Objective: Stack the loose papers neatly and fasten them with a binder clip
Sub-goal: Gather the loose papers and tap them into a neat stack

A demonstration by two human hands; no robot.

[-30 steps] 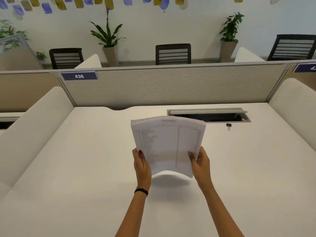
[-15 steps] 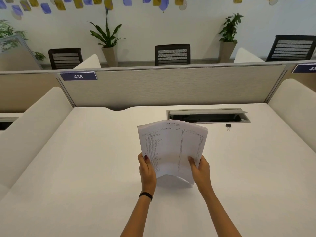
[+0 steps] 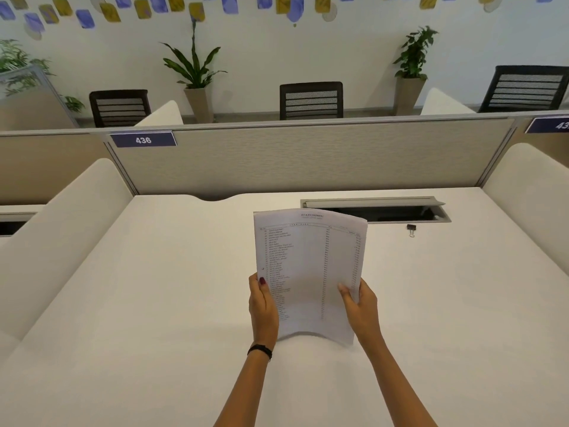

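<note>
A stack of printed papers (image 3: 311, 266) stands upright above the white desk (image 3: 154, 303), its bottom edge curved and low over the surface. My left hand (image 3: 263, 306) grips the stack's left edge and my right hand (image 3: 360, 308) grips the right edge. The sheets' top edges look nearly level. A small black binder clip (image 3: 411, 230) lies on the desk to the far right of the papers, next to the cable slot, apart from both hands.
An open cable slot (image 3: 375, 209) is set into the desk behind the papers. A grey partition (image 3: 308, 158) closes the far edge, and padded white dividers (image 3: 61, 229) flank both sides. Chairs and potted plants stand beyond.
The stack has shifted a little to the right and stands more upright, with its sheets more evenly lined up. Both hands keep their grip on its sides.
</note>
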